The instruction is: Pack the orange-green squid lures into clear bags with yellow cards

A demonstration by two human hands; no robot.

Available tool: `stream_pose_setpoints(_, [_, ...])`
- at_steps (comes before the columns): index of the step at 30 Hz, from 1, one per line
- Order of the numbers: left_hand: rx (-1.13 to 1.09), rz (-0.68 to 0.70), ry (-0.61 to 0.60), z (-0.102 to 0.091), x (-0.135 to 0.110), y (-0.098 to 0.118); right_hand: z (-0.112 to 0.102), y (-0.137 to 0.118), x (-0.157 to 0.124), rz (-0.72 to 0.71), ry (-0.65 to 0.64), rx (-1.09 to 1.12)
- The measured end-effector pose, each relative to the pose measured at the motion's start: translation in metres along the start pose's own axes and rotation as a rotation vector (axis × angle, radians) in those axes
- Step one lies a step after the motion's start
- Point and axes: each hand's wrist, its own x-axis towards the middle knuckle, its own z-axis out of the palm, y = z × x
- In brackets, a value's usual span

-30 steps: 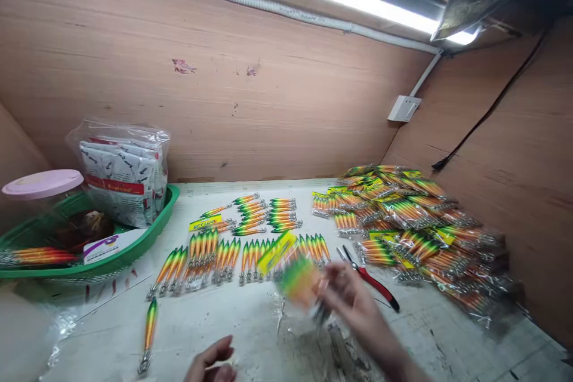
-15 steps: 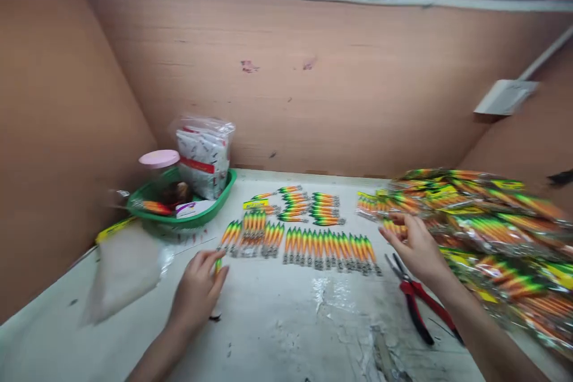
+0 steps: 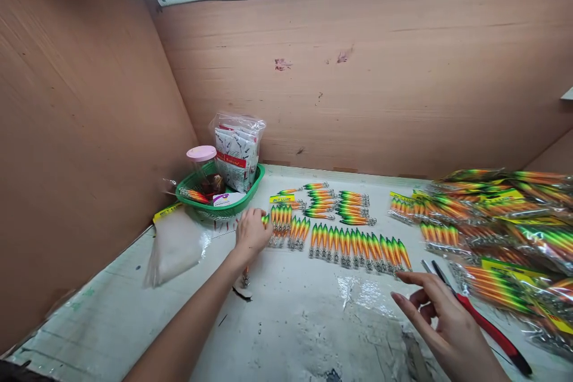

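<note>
My left hand [image 3: 253, 231] is at the left end of the squid jigs, its fingers curled closed on a green-and-yellow squid jig [image 3: 265, 220] that is mostly hidden behind them. Beside it lies a packet of jigs [image 3: 281, 221] with a yellow "BCT LURE" header. A long row of orange, yellow and green jigs [image 3: 358, 246] with wire hooks stretches to the right. Under my left forearm, the hook end of another jig [image 3: 246, 276] shows. My right hand [image 3: 447, 319] hovers low at the right, thumb and index finger apart with nothing between them, next to red-handled pliers [image 3: 492, 325].
Packed jigs [image 3: 496, 239] are heaped at the right. Two more stacks of loose jigs [image 3: 353, 208] lie behind the row. On the left stand a green basket [image 3: 228, 210] with a pink-lidded jar [image 3: 202, 161] and clear bags [image 3: 176, 248]. Wooden walls enclose the table.
My view has turned left. My right hand has left a packet by the heap and come nearer me, with fingers apart. The left hand has reached forward to the jigs beside the headed packet.
</note>
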Motion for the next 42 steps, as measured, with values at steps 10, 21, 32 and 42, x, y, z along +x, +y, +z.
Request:
stream_pose_setpoints(10, [0.001, -0.239, -0.139, 0.001, -0.01, 0.0, 0.012, -0.035, 0.007, -0.073, -0.184, 0.089])
stream_pose_setpoints(21, [-0.243, -0.314, -0.266, 0.006, -0.002, -0.004, 0.132, -0.092, 0.118, 0.023, -0.406, -0.219])
stream_pose_setpoints(32, [-0.967, -0.4, -0.257, -0.032, 0.006, 0.017, 0.121, -0.111, 0.147, 0.043, -0.305, -0.158])
stream_pose_setpoints(42, [-1.4, -0.243, -0.279, -0.041, -0.123, 0.041, 0.04, -0.097, 0.024, -0.224, -0.04, 0.06])
